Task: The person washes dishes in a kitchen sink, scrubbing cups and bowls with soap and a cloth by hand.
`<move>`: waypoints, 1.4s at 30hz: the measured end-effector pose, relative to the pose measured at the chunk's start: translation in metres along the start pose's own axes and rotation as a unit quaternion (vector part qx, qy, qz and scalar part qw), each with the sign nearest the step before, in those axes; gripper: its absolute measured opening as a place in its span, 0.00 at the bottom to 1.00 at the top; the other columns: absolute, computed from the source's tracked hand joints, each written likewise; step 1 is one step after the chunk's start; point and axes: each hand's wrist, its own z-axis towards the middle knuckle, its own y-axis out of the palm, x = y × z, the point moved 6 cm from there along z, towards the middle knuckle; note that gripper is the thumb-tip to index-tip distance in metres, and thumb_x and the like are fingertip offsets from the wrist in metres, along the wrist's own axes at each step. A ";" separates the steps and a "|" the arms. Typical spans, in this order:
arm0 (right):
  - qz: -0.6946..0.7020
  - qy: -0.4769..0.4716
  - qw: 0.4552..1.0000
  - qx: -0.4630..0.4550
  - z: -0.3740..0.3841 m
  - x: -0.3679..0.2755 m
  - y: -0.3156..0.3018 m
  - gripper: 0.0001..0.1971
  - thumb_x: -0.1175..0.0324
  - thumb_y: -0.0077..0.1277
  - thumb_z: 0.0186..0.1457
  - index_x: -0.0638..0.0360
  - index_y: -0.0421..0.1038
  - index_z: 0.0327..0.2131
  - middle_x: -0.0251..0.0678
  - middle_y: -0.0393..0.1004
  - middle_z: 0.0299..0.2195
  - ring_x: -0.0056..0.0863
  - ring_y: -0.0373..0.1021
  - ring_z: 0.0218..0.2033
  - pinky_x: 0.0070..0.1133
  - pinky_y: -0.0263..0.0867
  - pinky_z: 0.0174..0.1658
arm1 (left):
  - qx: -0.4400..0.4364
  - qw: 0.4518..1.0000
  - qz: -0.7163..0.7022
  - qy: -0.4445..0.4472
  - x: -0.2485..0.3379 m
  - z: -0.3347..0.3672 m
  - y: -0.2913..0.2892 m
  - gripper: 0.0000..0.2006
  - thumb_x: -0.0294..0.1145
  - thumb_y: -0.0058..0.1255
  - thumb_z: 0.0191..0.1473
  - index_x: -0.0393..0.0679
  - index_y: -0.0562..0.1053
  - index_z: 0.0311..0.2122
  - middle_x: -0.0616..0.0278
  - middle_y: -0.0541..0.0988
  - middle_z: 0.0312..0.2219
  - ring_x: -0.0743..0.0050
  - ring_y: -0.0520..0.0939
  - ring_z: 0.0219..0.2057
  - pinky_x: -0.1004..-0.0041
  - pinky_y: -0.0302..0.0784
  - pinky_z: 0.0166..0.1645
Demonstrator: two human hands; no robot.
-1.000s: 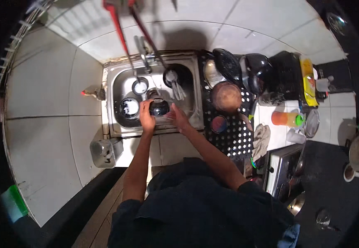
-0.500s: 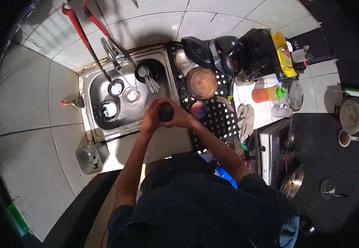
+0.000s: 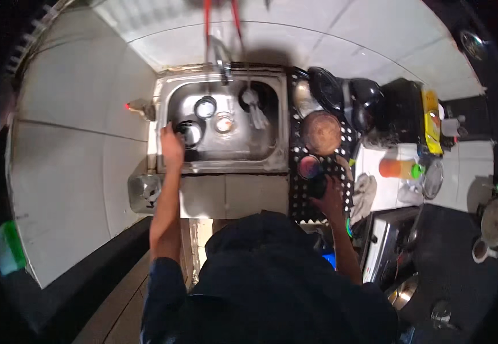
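My right hand (image 3: 332, 198) is over the dotted mat right of the sink, its fingers around the side of a dark round cup (image 3: 316, 187). That cup is at the mat's near part, just in front of a small reddish-purple round thing (image 3: 309, 167). My left hand (image 3: 172, 144) reaches over the left side of the steel sink (image 3: 220, 167), beside a dark-rimmed round bowl (image 3: 190, 134). Motion smears its fingers, so whether they touch the bowl is unclear. A smaller dark-rimmed cup (image 3: 205, 107) stands farther back in the sink. Spoons (image 3: 255, 106) rest by a dark pot at the sink's right.
A faucet (image 3: 221, 63) hangs over the sink's back edge. On the dotted mat (image 3: 298, 200) stand a brown round pan (image 3: 322, 133) and dark lids. Farther right are an orange bottle (image 3: 395, 168), a grey cloth (image 3: 365, 192) and a stove (image 3: 378, 243). A clear container (image 3: 144, 192) stands front left.
Both hands were together around the dark cup at the sink's front edge. They have parted: the right carried the cup onto the mat, the left moved to the sink's left side. The view has shifted.
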 end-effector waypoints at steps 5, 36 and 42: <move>0.004 0.030 1.000 0.001 0.006 0.009 0.009 0.56 0.46 0.69 0.33 0.49 0.47 0.64 0.52 0.53 0.60 0.55 0.54 0.59 0.43 0.56 0.59 | -0.112 0.992 0.010 -0.057 -0.008 0.015 0.029 0.15 0.26 0.52 0.49 0.39 0.75 0.44 0.44 0.78 0.39 0.43 0.79 0.42 0.56 0.73 0.47; 0.699 0.067 0.691 -0.173 0.205 -0.298 0.166 0.21 0.61 0.42 0.63 0.60 0.57 0.55 0.40 0.69 0.47 0.30 0.75 0.35 0.23 0.73 0.35 | -0.031 0.929 -0.304 -0.210 0.083 -0.005 0.100 0.14 0.20 0.55 0.43 0.39 0.70 0.38 0.55 0.79 0.28 0.61 0.81 0.32 0.68 0.74 0.40; 0.598 0.042 0.798 -0.058 0.254 -0.274 0.194 0.24 0.59 0.44 0.60 0.71 0.59 0.51 0.53 0.71 0.43 0.44 0.73 0.42 0.32 0.67 0.48 | -0.086 0.897 -0.384 -0.200 0.108 0.000 0.099 0.20 0.17 0.54 0.45 0.40 0.68 0.46 0.58 0.77 0.36 0.69 0.78 0.37 0.71 0.72 0.46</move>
